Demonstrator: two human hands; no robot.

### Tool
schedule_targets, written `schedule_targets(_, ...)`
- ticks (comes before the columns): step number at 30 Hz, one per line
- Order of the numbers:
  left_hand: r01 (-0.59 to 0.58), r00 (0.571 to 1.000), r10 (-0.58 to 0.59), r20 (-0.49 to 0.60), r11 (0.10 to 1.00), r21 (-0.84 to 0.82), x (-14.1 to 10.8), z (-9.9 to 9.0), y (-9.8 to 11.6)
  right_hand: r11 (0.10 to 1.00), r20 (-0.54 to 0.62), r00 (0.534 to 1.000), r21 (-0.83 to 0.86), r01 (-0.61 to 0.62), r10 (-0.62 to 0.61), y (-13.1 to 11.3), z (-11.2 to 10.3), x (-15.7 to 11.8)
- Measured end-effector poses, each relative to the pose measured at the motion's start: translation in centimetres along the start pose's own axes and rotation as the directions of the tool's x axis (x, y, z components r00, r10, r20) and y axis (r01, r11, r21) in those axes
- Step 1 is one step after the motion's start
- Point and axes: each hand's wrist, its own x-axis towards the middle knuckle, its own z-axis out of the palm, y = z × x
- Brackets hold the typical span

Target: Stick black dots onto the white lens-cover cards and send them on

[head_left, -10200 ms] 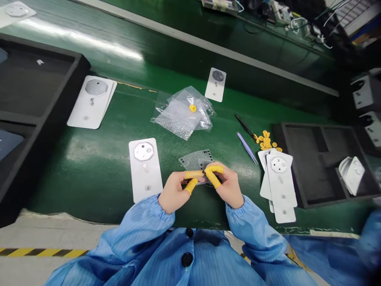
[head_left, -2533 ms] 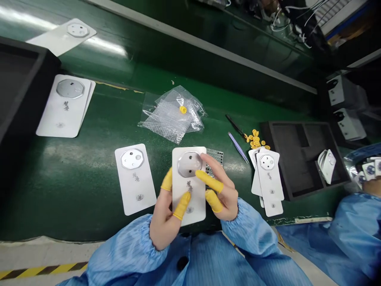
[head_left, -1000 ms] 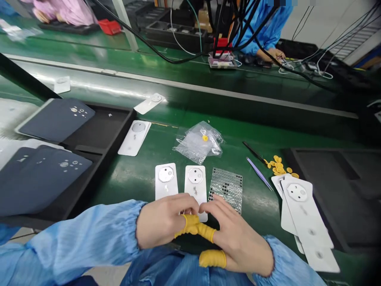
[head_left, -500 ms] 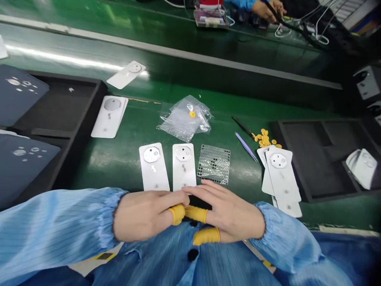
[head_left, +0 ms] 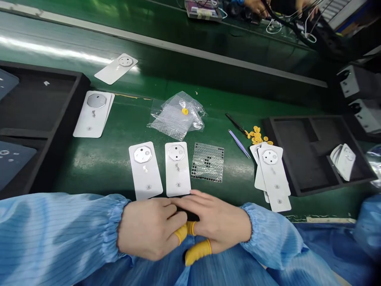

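My left hand (head_left: 151,228) is curled closed, a yellow finger cot (head_left: 181,233) on its thumb. Its fingers pinch the cot-covered tip of a right-hand finger; the pinch itself is partly hidden. My right hand (head_left: 218,222) has its other fingers stretched out, and its thumb wears another yellow cot (head_left: 198,252). Both hands meet at the bench's front edge. Just beyond them lie two white phone-shaped cards, a left card (head_left: 147,171) and a middle card (head_left: 177,171). To the right of these is a clear bubble sheet (head_left: 208,163) dotted with small black pieces.
Clear plastic bags (head_left: 178,115) lie farther back. Purple tweezers (head_left: 239,143), black tweezers (head_left: 236,123), yellow finger cots (head_left: 256,136) and stacked white cards (head_left: 274,172) are at right. A left black tray (head_left: 71,95) and right black tray (head_left: 309,186) flank the area. A co-worker's hand (head_left: 256,6) shows behind.
The view has shifted slightly. My hands have come lower and closer to my body, with my left fingers now more curled over the right finger's cot. The cards and sheet stay put.
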Motion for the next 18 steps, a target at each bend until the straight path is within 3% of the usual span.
schedule_targets(3,0.020,0.999,-0.019,0.030,1.000,-0.023,-0.6,0.5,0.7,0.999,0.000,0.999,0.024,0.033,-0.033,-0.5,0.7,-0.2)
schedule_targets(7,0.059,0.997,-0.061,0.046,0.998,0.036,-1.1,1.0,1.1,0.999,0.033,0.999,0.023,-0.025,0.024,-0.6,1.1,-0.2)
schedule_targets(12,0.054,0.996,-0.050,0.068,0.997,-0.058,-1.9,1.3,2.2,0.999,0.073,0.997,0.040,-0.020,0.018,-0.7,1.5,-0.5)
schedule_targets(16,0.242,0.968,-0.226,0.108,0.955,-0.170,-2.4,0.7,3.2,0.994,0.068,0.996,0.097,0.043,-0.050,-1.2,1.7,-1.2)
schedule_targets(18,0.258,0.965,-0.234,0.122,0.929,-0.266,-2.4,0.3,3.0,0.987,-0.022,0.997,0.142,0.072,-0.070,-1.2,1.7,-1.9)
